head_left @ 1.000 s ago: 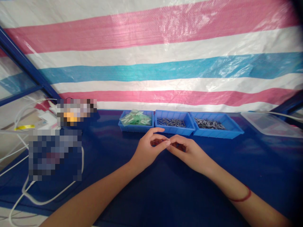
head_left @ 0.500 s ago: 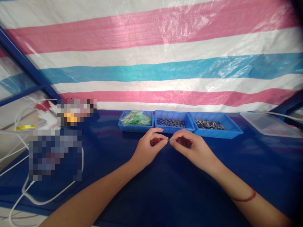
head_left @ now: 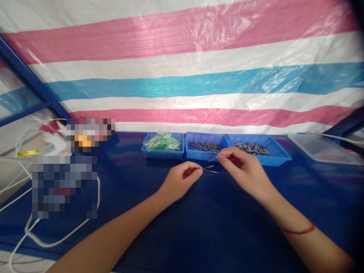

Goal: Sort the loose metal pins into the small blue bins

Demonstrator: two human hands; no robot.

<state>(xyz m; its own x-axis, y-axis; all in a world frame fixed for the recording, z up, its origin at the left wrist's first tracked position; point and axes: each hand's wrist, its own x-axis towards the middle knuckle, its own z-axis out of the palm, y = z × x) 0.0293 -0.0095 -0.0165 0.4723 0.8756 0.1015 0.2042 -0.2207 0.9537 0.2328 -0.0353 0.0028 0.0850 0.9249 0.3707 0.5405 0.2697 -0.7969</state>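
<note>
Thumb and forefinger of the left hand (head_left: 179, 182) are closed in a pinch on two slim metal pins (head_left: 210, 172), which splay apart as they stick out to the right above the worktop (head_left: 216, 231); their gripped ends are hidden between the fingers, and the remaining fingers are curled behind, mostly out of sight. The right hand (head_left: 247, 171) is just beside, its thumb and forefinger brought together at the tips on a slim metal piece (head_left: 212, 159). Only a short, blurred length of this pokes out to the left, near the free ends of the pins but apart from them; how much of it lies inside the grip cannot be told. The right hand also covers the near corner where the middle bin (head_left: 196, 154) meets the right bin (head_left: 277, 161), along with part of the right bin's front wall. Both bins hold heaps of small metal parts, too fine to tell one from another. In the left bin (head_left: 163, 155), green and clear packets (head_left: 165, 143) are piled up, any print on them unreadable. Two pixelated patches on the left mask whatever sits there among the white cables (head_left: 98, 195). A translucent plastic tray or lid (head_left: 318, 149) lies at the far right, hard to make out, and both forearms are cut off by the bottom of the view.
</note>
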